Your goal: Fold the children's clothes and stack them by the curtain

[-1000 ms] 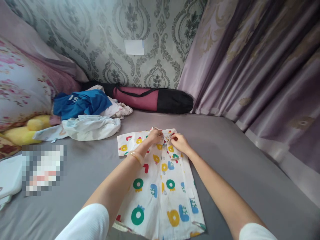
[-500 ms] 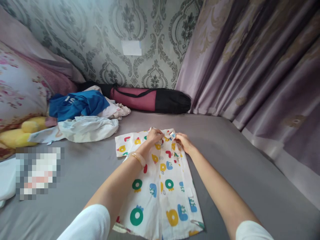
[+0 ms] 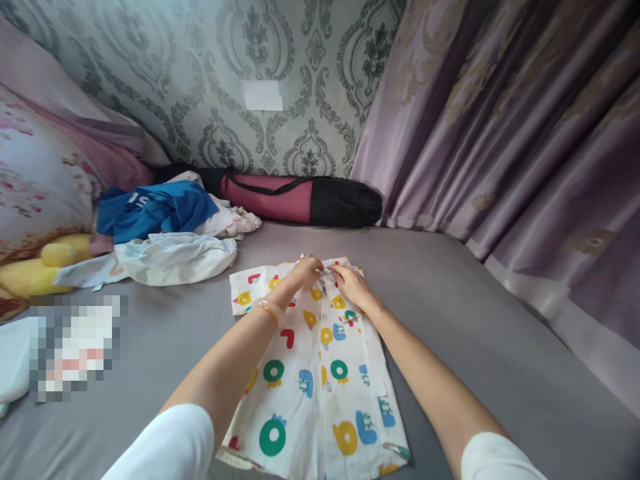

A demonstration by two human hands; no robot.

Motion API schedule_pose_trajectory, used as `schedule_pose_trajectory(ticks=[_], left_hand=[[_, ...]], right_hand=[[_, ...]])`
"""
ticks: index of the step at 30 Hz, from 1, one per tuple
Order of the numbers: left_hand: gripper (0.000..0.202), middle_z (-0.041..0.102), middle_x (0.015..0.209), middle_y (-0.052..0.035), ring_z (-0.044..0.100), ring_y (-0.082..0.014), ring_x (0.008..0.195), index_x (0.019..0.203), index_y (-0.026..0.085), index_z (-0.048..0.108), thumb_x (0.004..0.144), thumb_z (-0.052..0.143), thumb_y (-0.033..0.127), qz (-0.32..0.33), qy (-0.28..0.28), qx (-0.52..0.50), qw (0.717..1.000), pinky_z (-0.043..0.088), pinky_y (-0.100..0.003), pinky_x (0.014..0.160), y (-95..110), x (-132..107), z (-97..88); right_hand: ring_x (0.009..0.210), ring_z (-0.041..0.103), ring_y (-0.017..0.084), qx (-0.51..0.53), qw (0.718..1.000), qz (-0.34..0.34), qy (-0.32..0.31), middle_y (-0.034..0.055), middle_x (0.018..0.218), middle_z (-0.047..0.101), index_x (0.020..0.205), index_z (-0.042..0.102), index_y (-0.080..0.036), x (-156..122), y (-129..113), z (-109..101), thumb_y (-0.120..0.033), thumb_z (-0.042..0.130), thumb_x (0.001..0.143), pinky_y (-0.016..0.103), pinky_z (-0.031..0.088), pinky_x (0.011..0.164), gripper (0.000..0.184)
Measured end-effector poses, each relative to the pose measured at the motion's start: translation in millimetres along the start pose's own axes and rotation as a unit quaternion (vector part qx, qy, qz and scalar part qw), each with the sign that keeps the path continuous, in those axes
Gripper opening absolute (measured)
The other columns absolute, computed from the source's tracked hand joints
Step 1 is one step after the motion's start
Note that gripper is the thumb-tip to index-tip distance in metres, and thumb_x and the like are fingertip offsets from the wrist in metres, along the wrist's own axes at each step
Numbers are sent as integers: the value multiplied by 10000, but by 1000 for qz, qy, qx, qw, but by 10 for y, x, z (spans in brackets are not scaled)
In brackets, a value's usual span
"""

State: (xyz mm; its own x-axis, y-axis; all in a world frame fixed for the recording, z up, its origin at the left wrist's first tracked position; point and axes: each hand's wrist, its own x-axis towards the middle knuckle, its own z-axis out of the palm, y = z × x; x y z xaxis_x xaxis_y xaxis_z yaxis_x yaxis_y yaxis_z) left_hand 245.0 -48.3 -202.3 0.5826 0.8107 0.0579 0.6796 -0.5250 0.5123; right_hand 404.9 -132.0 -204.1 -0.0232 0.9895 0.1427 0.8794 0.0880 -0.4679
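A small white shirt (image 3: 320, 380) printed with coloured letters and rings lies flat on the grey bed sheet (image 3: 475, 333) in front of me. My left hand (image 3: 304, 272) pinches the fabric at the collar, a bangle on its wrist. My right hand (image 3: 350, 283) is closed on the collar just to the right, almost touching the left hand. One short sleeve spreads out to the left; the right sleeve is hidden under the folded side.
A heap of clothes lies at the back left, with a blue garment (image 3: 150, 210) and a white one (image 3: 170, 257). A maroon and black rolled bag (image 3: 300, 199) rests against the patterned wall. Purple curtains (image 3: 500, 133) hang on the right. Floral pillows (image 3: 35, 180) and a yellow plush toy (image 3: 45, 263) sit far left.
My right hand has slid a little left along the collar, closer to the left hand. The shirt front lies smoother. The view has shifted slightly.
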Motion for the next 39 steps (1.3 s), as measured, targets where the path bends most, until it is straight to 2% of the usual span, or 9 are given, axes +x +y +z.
schedule_pose_trajectory(ticks=[4, 7, 15, 20, 24, 27, 30, 34, 39], left_hand=[[241, 713, 877, -86, 630, -202, 926, 866, 160, 748, 727, 560, 103, 17, 8, 15, 1000, 458, -279, 896, -42, 23, 12], [236, 687, 897, -98, 623, -197, 902, 893, 143, 733, 772, 531, 126, 12, 33, 20, 999, 476, -278, 850, -52, -6, 48], [231, 564, 1103, -115, 562, -207, 1012, 1037, 168, 617, 869, 460, 161, -4, 102, 36, 994, 472, -328, 885, 8, -193, 222], [204, 510, 1119, -166, 534, -237, 1012, 1044, 114, 536, 907, 386, 135, 10, 124, 122, 985, 457, -387, 893, 48, -271, 282], [228, 564, 1026, -151, 519, -261, 1036, 989, 111, 552, 834, 404, 31, 57, 75, 185, 978, 415, -420, 945, 81, -312, 249], [259, 587, 1043, -164, 527, -267, 1059, 1001, 112, 574, 804, 429, 26, 82, 42, 183, 979, 409, -400, 962, 114, -404, 184], [356, 563, 1184, -170, 530, -251, 1118, 1175, 121, 531, 832, 439, 90, 103, 4, 166, 981, 415, -355, 972, 130, -638, 71], [520, 447, 1398, -171, 489, -276, 1244, 1373, 171, 403, 868, 474, 271, 74, -53, 119, 989, 409, -373, 997, 57, -1219, -174], [564, 387, 1472, -173, 401, -306, 1340, 1417, 194, 372, 920, 378, 461, 37, -7, 115, 993, 387, -435, 1036, -88, -2167, -322]], right_hand=[[1036, 632, 224, -95, 994, 1, -56, 56, 1107, 693, 1203, 622, -299, 74, -97, -70, -261, 422, 905, 344, 453, 882, 361], [959, 646, 236, -99, 993, -2, -60, 73, 1014, 706, 1087, 657, -257, 105, -67, -70, -260, 455, 875, 348, 462, 826, 293], [753, 624, 150, 137, 989, 41, 26, -5, 793, 678, 1017, 631, -223, 117, 156, 142, -286, 500, 854, 262, 473, 736, 218], [884, 612, 179, 66, 995, 69, 41, 45, 991, 661, 1170, 552, -207, -39, -49, 152, -273, 534, 843, 299, 464, 815, 334], [1110, 511, 263, -87, 996, 23, 23, 124, 1236, 567, 1219, 561, -188, -319, -282, 154, -320, 465, 903, 385, 393, 943, 355], [1170, 451, 291, -137, 990, 14, 17, 129, 1362, 493, 1352, 480, -190, -463, -384, 158, -343, 382, 947, 423, 347, 989, 444], [1221, 433, 267, -113, 993, 8, -23, 100, 1412, 469, 1398, 434, -198, -518, -415, 80, -353, 332, 969, 400, 331, 1025, 468], [1388, 291, 227, -70, 997, 6, -34, 96, 1519, 348, 1453, 349, -159, -755, -435, -109, -361, 253, 988, 404, 212, 1131, 516], [1465, 100, 233, -75, 996, 29, -47, 130, 1582, 155, 1507, 213, -83, -1363, -477, -119, -465, 199, 981, 438, 95, 1177, 650]])
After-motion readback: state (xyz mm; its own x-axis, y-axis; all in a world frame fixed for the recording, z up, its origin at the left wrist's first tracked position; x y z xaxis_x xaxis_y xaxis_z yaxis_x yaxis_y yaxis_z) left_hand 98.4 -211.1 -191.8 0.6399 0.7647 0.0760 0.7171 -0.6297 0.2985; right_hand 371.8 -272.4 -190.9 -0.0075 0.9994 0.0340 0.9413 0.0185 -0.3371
